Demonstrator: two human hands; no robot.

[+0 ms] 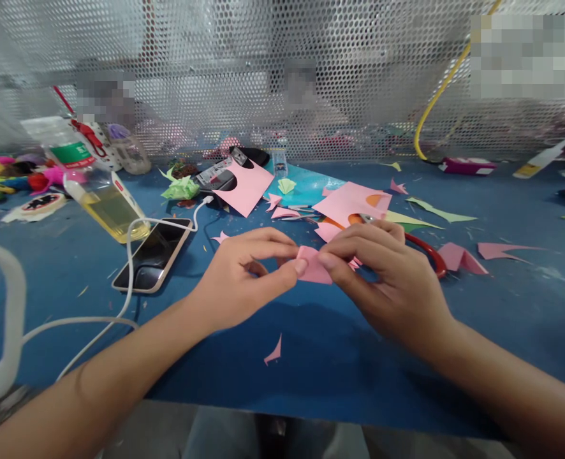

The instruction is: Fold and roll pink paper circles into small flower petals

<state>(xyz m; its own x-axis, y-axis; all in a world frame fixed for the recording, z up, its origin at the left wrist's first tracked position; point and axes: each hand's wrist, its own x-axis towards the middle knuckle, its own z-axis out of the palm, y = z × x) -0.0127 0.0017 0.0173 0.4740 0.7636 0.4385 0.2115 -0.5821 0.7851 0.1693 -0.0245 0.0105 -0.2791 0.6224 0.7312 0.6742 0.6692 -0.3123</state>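
Between both hands, above the blue table, is a small folded piece of pink paper [315, 266]. My left hand [244, 274] pinches its left edge between thumb and fingers. Its right edge is gripped the same way by my right hand [388, 274]. Just beyond my right hand lie red-handled scissors [433, 255], partly hidden by the hand. Larger cut pink sheets [352, 201] with curved cutouts rest behind the hands. A thin pink scrap [273, 350] lies on the table nearer to me.
A phone [155, 255] with a white cable [128, 274] lies left of my hands. Behind it stand a bottle of yellowish liquid [108, 204] and other bottles. Paper scraps [462, 258] are scattered right. A perforated metal screen [359, 76] closes off the table's [206, 376] back.
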